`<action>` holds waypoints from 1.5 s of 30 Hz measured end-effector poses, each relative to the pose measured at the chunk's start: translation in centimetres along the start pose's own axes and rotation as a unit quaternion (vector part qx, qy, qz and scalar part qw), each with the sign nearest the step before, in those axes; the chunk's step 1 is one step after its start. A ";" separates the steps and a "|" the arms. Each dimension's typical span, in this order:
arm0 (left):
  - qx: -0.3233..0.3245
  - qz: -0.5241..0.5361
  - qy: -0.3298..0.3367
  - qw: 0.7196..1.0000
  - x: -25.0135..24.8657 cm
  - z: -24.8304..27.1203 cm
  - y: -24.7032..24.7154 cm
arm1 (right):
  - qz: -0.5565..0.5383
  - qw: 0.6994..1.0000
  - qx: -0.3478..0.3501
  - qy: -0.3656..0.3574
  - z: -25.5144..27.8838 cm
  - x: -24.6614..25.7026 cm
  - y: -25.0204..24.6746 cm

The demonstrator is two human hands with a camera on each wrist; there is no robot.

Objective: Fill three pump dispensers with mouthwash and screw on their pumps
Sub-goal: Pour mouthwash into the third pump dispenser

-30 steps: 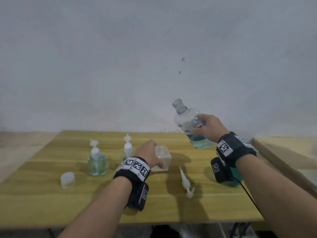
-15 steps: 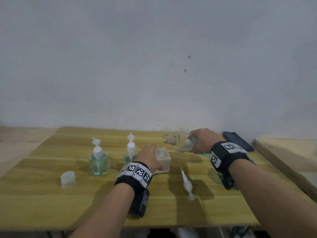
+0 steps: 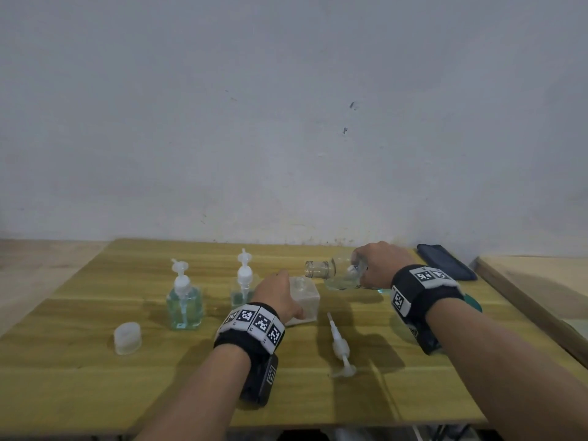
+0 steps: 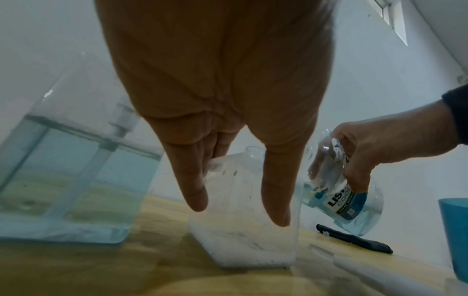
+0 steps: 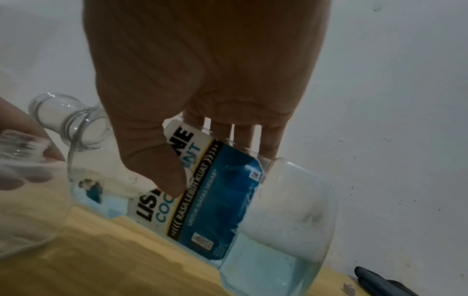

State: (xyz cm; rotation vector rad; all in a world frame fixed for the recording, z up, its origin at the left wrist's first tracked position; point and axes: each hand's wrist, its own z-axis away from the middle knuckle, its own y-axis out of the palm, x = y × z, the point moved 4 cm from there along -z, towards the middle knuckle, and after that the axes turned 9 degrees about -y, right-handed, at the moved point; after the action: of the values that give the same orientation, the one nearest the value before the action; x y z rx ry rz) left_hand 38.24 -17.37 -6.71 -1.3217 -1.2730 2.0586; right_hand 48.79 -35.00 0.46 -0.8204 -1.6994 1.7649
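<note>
An open, clear square dispenser [image 3: 307,302] [image 4: 243,230] stands mid-table without a pump, and my left hand [image 3: 280,296] [image 4: 238,208] grips it between thumb and fingers. My right hand [image 3: 377,265] [image 5: 217,168] grips the mouthwash bottle [image 3: 342,278] [image 5: 228,204] round its label. The bottle is tipped almost level, its uncapped mouth [image 3: 315,268] [image 5: 55,112] just above the dispenser's neck. Blue liquid pools low in the bottle, and I see no stream. Two dispensers with pumps on, left [image 3: 184,305] [image 4: 63,180] and middle [image 3: 243,289], hold blue-green liquid. A loose pump [image 3: 340,348] lies in front.
A white cap [image 3: 127,338] sits at the front left of the wooden table [image 3: 95,393]. A dark phone [image 3: 445,261] [image 4: 354,239] [image 5: 380,280] lies at the back right by the wall. A blue cup [image 4: 455,230] stands right of the bottle.
My right hand has come down and tipped the bottle from raised and near upright to almost level, mouth over the open dispenser. The left hand has stayed on the dispenser.
</note>
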 end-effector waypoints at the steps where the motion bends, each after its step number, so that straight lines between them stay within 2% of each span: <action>1: -0.001 -0.001 0.000 1.000 0.0 0.0 0.0 | 0.004 1.000 -0.002 -0.001 0.0 0.0 0.0; 45: 0.031 0.002 0.025 0.999 -0.1 0.7 -0.6 | 0.079 0.996 -0.039 -0.030 -1.5 0.0 -0.2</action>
State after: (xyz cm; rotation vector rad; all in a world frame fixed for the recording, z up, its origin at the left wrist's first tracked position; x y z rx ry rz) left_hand 37.57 -17.48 -6.08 -1.3403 -1.1778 2.0384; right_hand 49.90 -33.96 0.68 -0.9682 -1.7946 1.8545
